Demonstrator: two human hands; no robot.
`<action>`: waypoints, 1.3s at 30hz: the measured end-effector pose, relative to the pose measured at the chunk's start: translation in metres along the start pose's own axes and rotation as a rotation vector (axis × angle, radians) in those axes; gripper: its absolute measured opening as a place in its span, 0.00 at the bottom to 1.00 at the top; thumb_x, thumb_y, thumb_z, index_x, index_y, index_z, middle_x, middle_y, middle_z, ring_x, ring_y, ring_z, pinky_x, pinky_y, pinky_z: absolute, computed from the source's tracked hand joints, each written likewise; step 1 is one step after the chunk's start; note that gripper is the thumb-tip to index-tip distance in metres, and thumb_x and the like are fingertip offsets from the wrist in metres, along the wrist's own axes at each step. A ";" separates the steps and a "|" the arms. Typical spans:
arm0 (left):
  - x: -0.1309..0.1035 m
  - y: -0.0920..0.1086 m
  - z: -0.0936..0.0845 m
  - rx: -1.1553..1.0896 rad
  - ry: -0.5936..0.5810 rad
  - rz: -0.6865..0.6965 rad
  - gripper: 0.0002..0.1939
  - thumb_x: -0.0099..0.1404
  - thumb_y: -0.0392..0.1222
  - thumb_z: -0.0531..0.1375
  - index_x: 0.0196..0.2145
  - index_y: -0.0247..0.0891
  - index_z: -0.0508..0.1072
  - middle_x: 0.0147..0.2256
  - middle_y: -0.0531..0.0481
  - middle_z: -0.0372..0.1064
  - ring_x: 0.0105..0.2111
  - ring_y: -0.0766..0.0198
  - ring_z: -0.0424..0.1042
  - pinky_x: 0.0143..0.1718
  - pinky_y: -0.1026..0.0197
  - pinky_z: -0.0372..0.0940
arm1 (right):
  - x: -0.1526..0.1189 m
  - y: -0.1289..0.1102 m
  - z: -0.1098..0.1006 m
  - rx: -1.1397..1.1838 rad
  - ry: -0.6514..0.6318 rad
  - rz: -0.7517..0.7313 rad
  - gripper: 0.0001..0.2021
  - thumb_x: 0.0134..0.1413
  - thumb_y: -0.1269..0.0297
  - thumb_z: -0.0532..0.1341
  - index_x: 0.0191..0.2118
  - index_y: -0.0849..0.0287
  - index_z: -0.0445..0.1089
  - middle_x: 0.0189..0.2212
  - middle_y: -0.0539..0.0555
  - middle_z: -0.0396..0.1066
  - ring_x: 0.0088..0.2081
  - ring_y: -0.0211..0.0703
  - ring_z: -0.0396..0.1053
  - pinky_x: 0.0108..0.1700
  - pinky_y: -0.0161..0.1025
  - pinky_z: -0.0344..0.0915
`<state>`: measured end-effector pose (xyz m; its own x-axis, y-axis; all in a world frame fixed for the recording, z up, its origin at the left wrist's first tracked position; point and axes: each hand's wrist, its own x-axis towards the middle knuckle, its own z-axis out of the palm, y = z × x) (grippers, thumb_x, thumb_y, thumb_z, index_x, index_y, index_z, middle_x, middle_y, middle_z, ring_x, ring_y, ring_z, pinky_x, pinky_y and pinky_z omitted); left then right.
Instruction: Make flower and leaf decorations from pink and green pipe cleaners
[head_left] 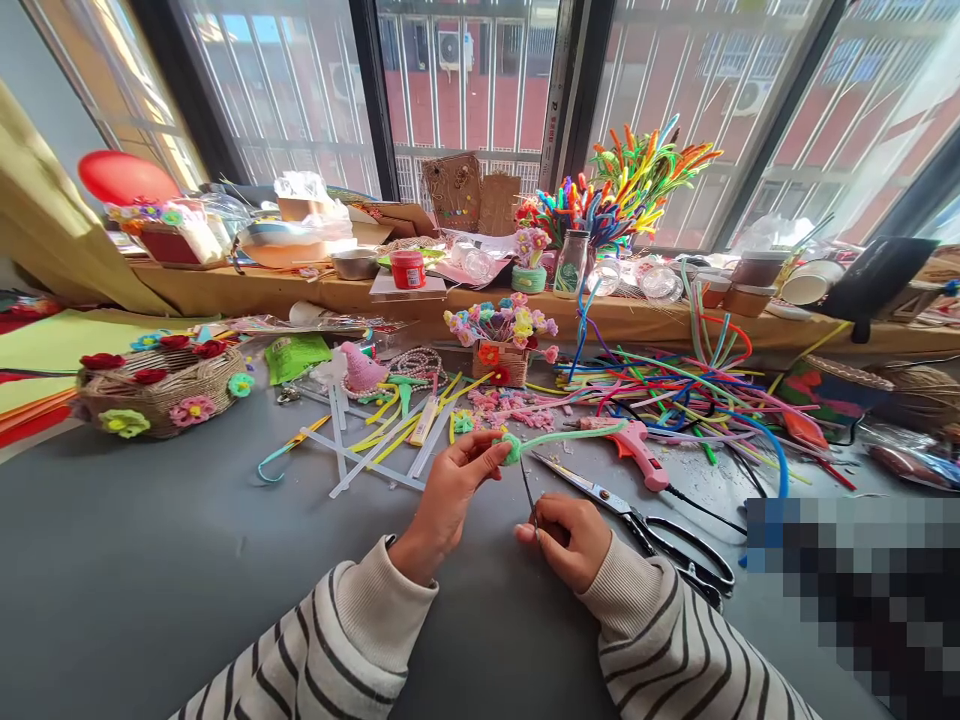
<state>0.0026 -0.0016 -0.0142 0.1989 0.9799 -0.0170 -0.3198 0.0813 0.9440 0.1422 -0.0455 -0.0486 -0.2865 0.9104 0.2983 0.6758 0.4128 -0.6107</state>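
Observation:
Near the middle of the view, my left hand (457, 490) pinches a small green fuzzy flower shape (511, 450) between thumb and fingers. From that shape a pale green pipe cleaner (574, 436) stretches to the right, over the pink glue gun. My right hand (570, 538), lower and to the right, is closed on a thin dark stem (529, 490), whose upper end reaches the green shape. Large scissors (637, 520) with black handles lie just right of my right hand. The pink glue gun (641, 455) rests on the table behind them.
Glue sticks (375, 460) and yellow strips lie left of centre. A woven basket with flowers (161, 385) stands at the left. Behind are a small flower basket (501, 362) and a pile of pipe cleaners (697, 385). Jars and cups line the window ledge (315, 292).

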 end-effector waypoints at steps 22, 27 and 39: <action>-0.002 0.000 0.000 0.130 -0.007 0.073 0.10 0.47 0.39 0.59 0.30 0.37 0.66 0.25 0.55 0.60 0.21 0.75 0.58 0.26 0.70 0.56 | 0.000 0.001 -0.001 -0.022 0.072 0.041 0.19 0.45 0.53 0.50 0.13 0.60 0.50 0.12 0.45 0.47 0.17 0.31 0.48 0.19 0.31 0.45; -0.004 0.003 0.003 0.190 -0.050 0.067 0.09 0.47 0.40 0.59 0.28 0.35 0.64 0.25 0.54 0.60 0.23 0.73 0.60 0.25 0.69 0.59 | 0.000 -0.003 -0.004 -0.058 0.047 0.090 0.17 0.44 0.53 0.50 0.15 0.60 0.55 0.12 0.44 0.47 0.16 0.30 0.47 0.18 0.30 0.43; -0.005 0.003 0.006 0.092 -0.099 0.041 0.08 0.46 0.39 0.59 0.24 0.34 0.63 0.24 0.55 0.59 0.26 0.70 0.61 0.30 0.63 0.64 | 0.001 0.002 0.000 -0.080 0.036 0.054 0.19 0.45 0.53 0.49 0.13 0.59 0.52 0.12 0.45 0.49 0.16 0.31 0.48 0.19 0.31 0.45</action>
<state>0.0058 -0.0074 -0.0097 0.2792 0.9589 0.0508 -0.2441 0.0197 0.9696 0.1437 -0.0441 -0.0494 -0.2244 0.9293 0.2932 0.7424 0.3579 -0.5663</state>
